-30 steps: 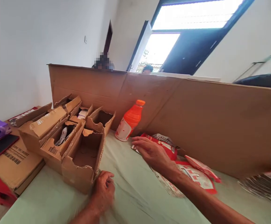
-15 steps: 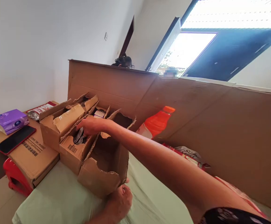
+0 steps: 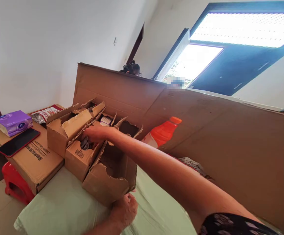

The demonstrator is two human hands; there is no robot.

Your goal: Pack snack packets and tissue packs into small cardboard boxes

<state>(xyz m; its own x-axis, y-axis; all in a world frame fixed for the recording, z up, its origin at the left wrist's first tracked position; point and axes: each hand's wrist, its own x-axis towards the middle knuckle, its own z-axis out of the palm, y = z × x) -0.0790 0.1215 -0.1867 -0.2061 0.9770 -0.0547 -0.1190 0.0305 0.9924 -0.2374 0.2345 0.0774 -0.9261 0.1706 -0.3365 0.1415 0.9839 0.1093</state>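
A big flat box point(image 3: 44, 168) on the left has black words on it. They look upside down from here. I can read "2000W", what looks like "ML-9403", and "Contacting grill", with some Chinese signs next to them. A grey bag point(image 3: 192, 163) past the arm shows the big letters "SU", and the rest is hidden. The middle box point(image 3: 79, 160) has black bar lines on its front. The purple pack point(image 3: 13, 122) has round blue marks, but they are too small to read.

A crumpled grey wrapper point(image 3: 84, 143) lies in the middle box, just under the right hand point(image 3: 96, 130). The right hand's fingers dip down into that box, so I cannot tell if they grip the wrapper. The left hand point(image 3: 127, 209) is curled by the low corner of the front box point(image 3: 105, 184), well apart from the wrapper. I cannot tell if it holds that corner.

Behind the middle box, a small box holds pale little packs point(image 3: 106, 120). The left box point(image 3: 58, 137) has a flap point(image 3: 77, 123) bent over its top. The small boxes sit close together on a table point(image 3: 58, 202) with a pale green cloth. An orange bottle point(image 3: 165, 132) is behind the right arm. A black phone point(image 3: 19, 142) with a red edge lies on the big flat box.
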